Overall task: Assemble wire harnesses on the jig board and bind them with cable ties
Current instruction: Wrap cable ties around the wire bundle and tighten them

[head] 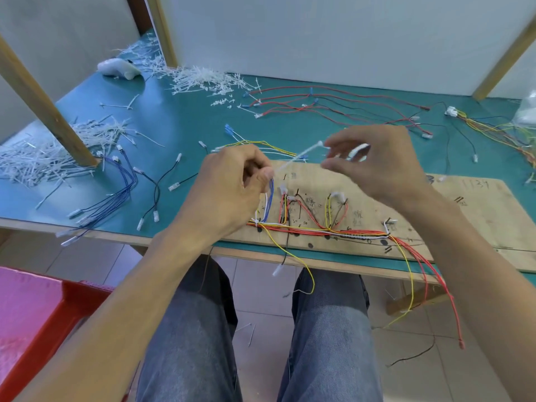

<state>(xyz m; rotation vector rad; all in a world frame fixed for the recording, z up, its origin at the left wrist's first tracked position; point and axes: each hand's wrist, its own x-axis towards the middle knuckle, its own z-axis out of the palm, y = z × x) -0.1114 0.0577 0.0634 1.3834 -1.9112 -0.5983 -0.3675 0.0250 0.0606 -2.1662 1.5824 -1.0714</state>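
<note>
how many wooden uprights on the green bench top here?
3. The left upright stands by the cable-tie heap; the back-left upright; the right upright at the frame edge. More may stand out of view.

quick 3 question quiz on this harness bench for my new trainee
1. True or false: the thin white plastic cable tie lies flat on the pale wooden jig board.
2. Which wires rise toward the grip of the left hand? A blue B green C pink
3. Fill in: the red plastic bin sits on the person's ___ side.
Key: 1 false, the left hand pinches it in the air. 2 A, the blue wires. 3 left.
</note>
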